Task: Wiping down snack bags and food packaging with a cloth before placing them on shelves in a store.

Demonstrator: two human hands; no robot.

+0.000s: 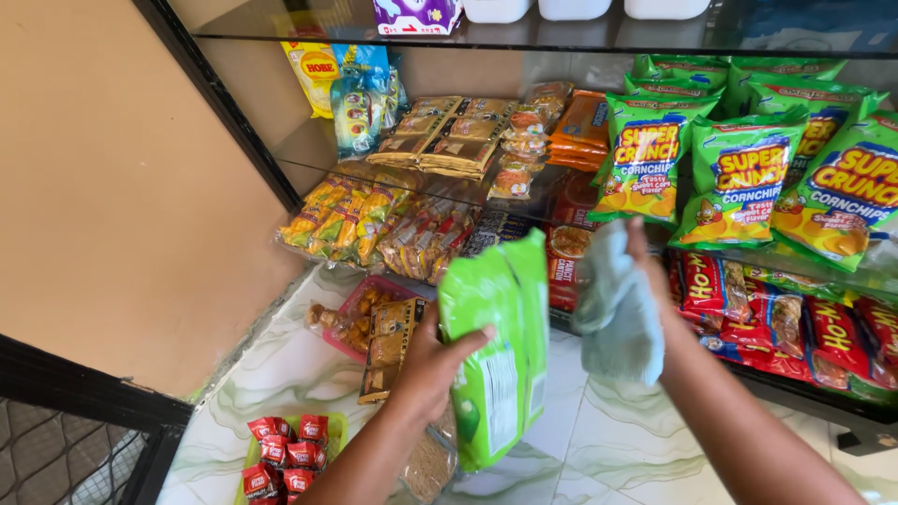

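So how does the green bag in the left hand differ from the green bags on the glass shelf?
The held bag shows its plain back with a white label panel; the shelf bags face front, with yellow and red print. The held bag is gripped upright by the left hand, apart from the shelf; the shelf bags lean in an overlapping row. The right hand holds a pale cloth beside the held bag. All are green snack bags.
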